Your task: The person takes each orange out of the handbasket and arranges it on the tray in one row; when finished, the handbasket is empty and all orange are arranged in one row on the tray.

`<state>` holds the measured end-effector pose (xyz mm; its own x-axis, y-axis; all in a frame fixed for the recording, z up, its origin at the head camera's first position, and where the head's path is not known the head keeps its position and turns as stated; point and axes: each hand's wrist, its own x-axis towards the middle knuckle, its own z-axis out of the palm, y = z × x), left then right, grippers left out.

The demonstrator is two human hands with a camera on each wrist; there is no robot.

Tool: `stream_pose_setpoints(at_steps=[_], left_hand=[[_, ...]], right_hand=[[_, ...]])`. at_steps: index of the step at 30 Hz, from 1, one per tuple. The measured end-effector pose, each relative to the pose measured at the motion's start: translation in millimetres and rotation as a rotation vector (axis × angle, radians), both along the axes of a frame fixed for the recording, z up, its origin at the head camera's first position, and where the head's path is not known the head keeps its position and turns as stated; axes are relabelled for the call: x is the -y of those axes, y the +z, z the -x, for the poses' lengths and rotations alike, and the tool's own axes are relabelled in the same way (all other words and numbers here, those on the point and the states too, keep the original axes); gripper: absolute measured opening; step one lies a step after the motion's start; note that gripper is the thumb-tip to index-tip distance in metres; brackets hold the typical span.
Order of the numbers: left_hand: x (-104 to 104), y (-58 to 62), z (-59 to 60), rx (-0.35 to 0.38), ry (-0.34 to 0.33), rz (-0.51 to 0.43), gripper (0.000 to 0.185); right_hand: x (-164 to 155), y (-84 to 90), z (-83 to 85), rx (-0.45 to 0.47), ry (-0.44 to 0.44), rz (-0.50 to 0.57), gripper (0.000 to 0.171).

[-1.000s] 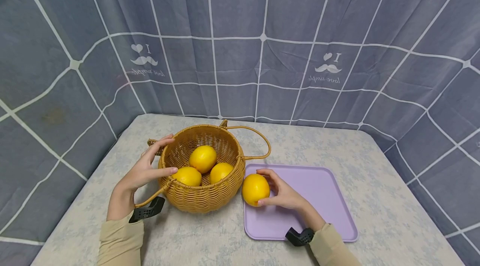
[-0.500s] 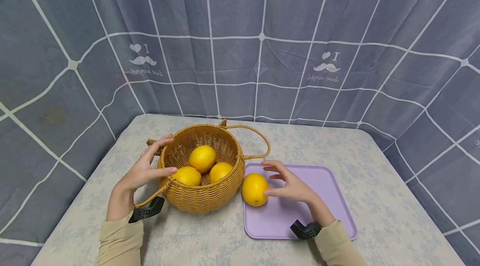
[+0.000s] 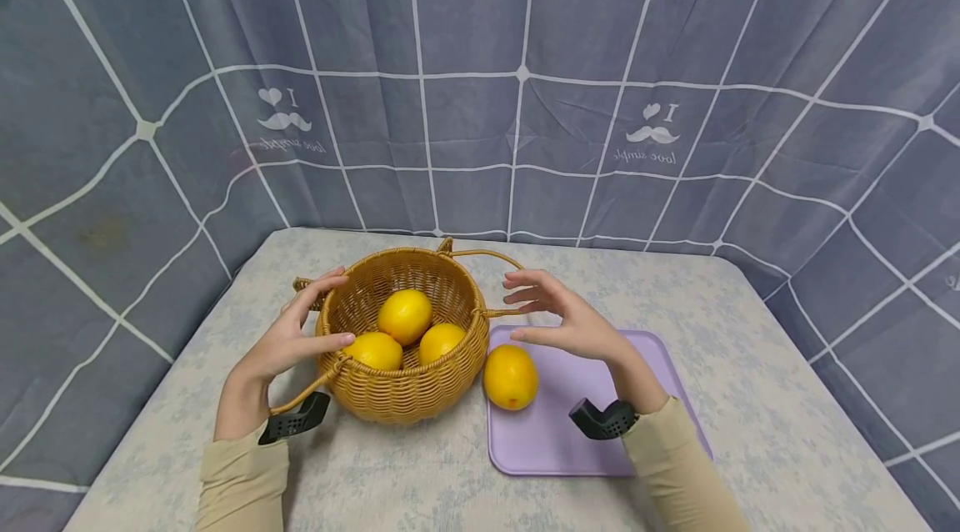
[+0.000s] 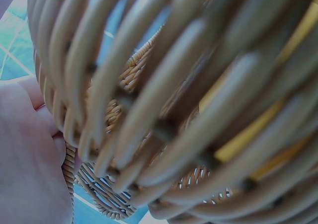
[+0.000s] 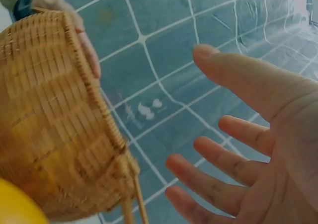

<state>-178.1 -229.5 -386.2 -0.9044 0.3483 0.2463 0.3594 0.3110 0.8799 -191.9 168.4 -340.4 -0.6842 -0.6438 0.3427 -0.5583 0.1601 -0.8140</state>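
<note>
Hanging at the back and sides, a big blue-gray cloth (image 3: 480, 123) has white lines in squares and little mustache pictures on it. In front of it is the pale worktop (image 3: 787, 432), with soft blue patches. A brown woven basket (image 3: 405, 394) stands upright there, closer to the left edge than to the right edge. Its left handle (image 3: 306, 394) sticks out toward the near left corner, and its right handle (image 3: 504, 313) sticks out toward the right edge. A flat purple tray (image 3: 555, 432) lies just beside the basket, on the side toward the worktop's right edge. Two tan sleeves (image 3: 243, 478) come in from the near edge. The left hand (image 3: 281, 340) holds the basket on the side that faces the left edge, with its thumb and fingers over the rim. The right hand (image 3: 573, 323) is wide in the air, its thumb well apart from its fingers. It is by the tray's far left corner, and it hides part of the right handle. One yellow lemon (image 3: 511, 377) sits on the tray by its left side, near the basket. Three lemons (image 3: 405, 317) sit inside the basket: one toward the worktop's far edge and two toward the near edge. A small black gadget (image 3: 296, 418) is on each wrist.
</note>
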Motion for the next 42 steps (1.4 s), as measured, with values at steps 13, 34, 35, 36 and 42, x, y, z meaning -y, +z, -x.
stream_pose_setpoints(at_steps=[13,34,35,36,42], left_hand=[[-0.2,-4.1,1.0,-0.012,0.002,0.004,0.075],[-0.7,-4.2,0.0,-0.023,0.006,0.010,0.073],[-0.6,-4.3,-0.2,-0.022,0.007,0.011,0.073],[-0.4,-4.5,-0.3,-0.020,0.007,0.011,0.073],[-0.5,-4.8,-0.6,-0.018,0.006,0.016,0.074]], right_hand=[[51.9,41.7,36.9,0.155,0.052,0.024,0.051],[132.6,39.1,70.6,0.275,0.051,-0.098,0.045],[135.9,38.1,71.5,0.290,0.057,-0.098,0.044],[138.7,37.0,72.2,0.301,0.062,-0.104,0.043],[150.5,24.9,77.9,0.374,0.107,-0.122,0.040]])
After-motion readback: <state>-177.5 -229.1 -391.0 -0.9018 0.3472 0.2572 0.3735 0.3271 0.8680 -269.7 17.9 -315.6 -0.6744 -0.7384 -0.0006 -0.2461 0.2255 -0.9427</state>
